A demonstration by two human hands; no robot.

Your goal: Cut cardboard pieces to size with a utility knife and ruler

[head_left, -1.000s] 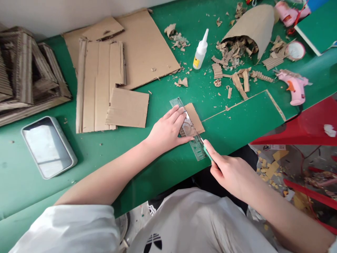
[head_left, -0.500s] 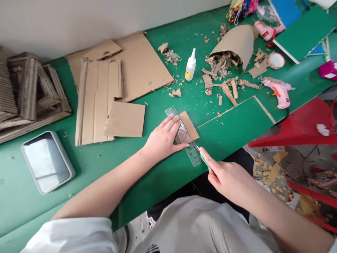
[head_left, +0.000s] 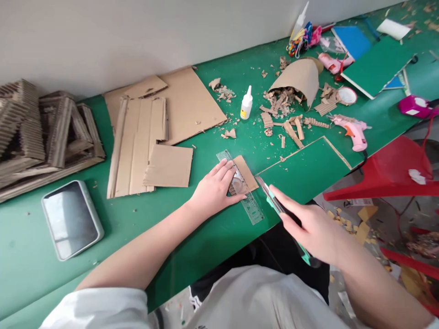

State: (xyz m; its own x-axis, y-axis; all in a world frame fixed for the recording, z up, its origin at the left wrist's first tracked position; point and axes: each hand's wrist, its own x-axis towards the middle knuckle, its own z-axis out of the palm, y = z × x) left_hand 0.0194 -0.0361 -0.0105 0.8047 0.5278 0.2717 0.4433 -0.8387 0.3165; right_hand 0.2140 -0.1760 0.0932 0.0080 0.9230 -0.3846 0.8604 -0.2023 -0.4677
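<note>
While the left hand point(head_left: 215, 188) is pressing the ruler point(head_left: 254, 211), the right hand point(head_left: 313, 228) is holding the cutter point(head_left: 270, 196)

As the left hand is lying flat, its fingers are bearing on the ruler and its thumb is spreading apart toward the near end. The ruler, clear plastic, is slanting across the small cardboard piece point(head_left: 247, 173), which is sitting on the bench point(head_left: 202, 242) partly under it. The right hand is closing around the cutter's green-and-black handle, fingers pinching it toward the front. The blade is showing, its tip pointing away from the person, just beside the small cardboard piece's right corner; cannot tell if it is touching anything.

Left of the hands, a square cardboard piece point(head_left: 169, 167) is overlapping a creased sheet point(head_left: 135, 146), which is lying on a larger sheet point(head_left: 194, 107). A phone point(head_left: 72, 219) is lying face up near the cardboard frames point(head_left: 61, 132). Beyond the ruler, a white bottle point(head_left: 246, 106) is standing upright. To its right, scraps point(head_left: 286, 101) are spilling from under a curved cardboard piece point(head_left: 298, 76), and a pink glue gun point(head_left: 358, 135) is lying near the bench edge.
</note>
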